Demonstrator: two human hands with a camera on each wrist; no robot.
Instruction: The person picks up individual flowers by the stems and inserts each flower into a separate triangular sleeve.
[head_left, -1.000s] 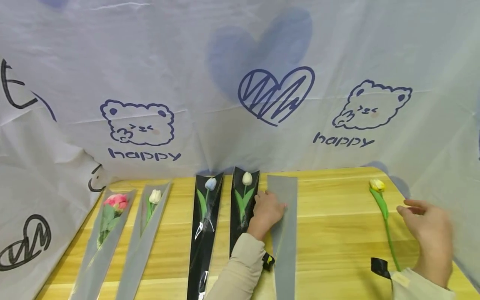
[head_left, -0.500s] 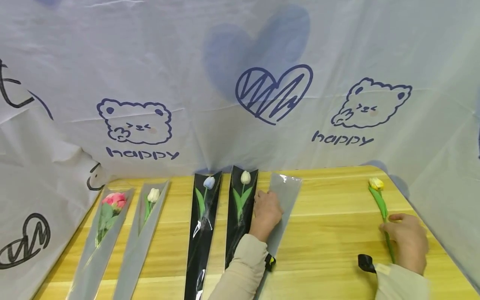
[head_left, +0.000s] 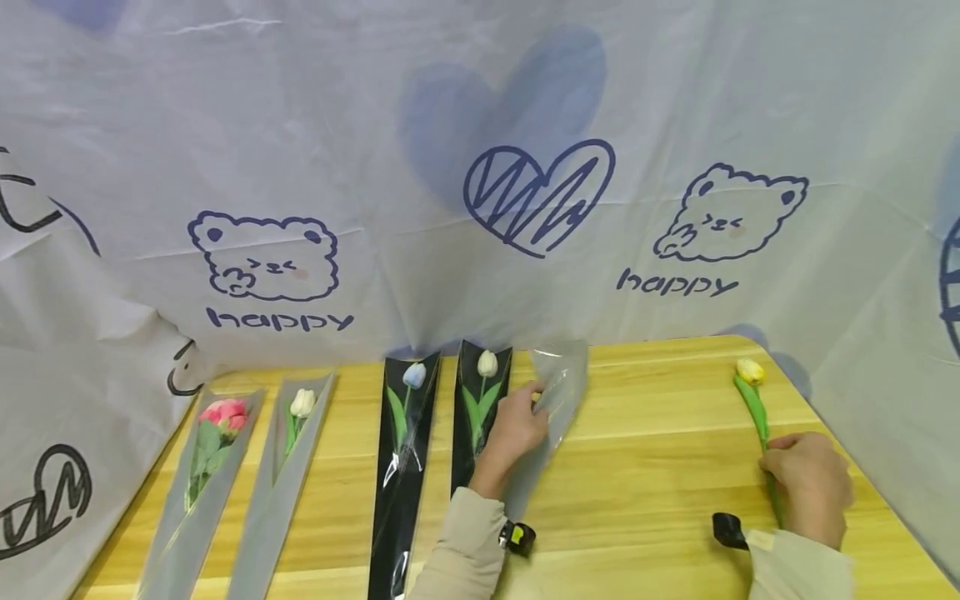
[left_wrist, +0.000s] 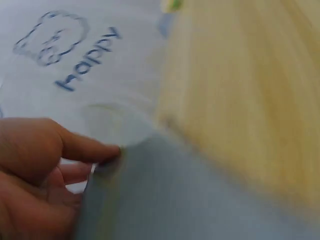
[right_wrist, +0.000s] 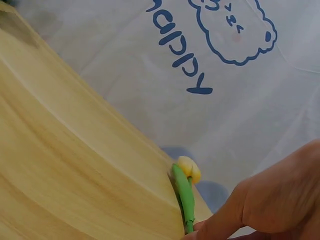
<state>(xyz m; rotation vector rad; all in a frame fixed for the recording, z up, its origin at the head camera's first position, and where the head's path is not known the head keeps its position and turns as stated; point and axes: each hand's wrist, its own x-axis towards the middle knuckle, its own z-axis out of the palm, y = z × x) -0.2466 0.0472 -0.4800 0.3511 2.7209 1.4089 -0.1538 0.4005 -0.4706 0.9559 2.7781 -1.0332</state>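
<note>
My left hand (head_left: 517, 429) pinches the left edge of a grey, clear-fronted flower sleeve (head_left: 562, 392). In the left wrist view, thumb and finger of the left hand (left_wrist: 35, 170) hold the rim of this sleeve (left_wrist: 170, 195), which is tilted and blurred. At the table's right side lies a yellow tulip (head_left: 750, 372) with a green leaf. My right hand (head_left: 813, 483) pinches its stem below the leaf. The right wrist view shows the tulip's yellow head (right_wrist: 190, 169) beyond the right hand (right_wrist: 280, 200), whose fingertips are partly cut off by the frame.
Just left of my left hand lies a black sleeve (head_left: 459, 467) with a white tulip. Beside it is another black sleeve (head_left: 390, 508) with a blue tulip. Farther left, two grey sleeves hold a white tulip (head_left: 303, 403) and a pink flower (head_left: 225, 414). A printed cloth (head_left: 420, 283) hangs behind the table.
My right hand has moved left onto the tulip's stem and grips it. The left hand has taken the grey sleeve by its edge; its top has tilted and bent.
</note>
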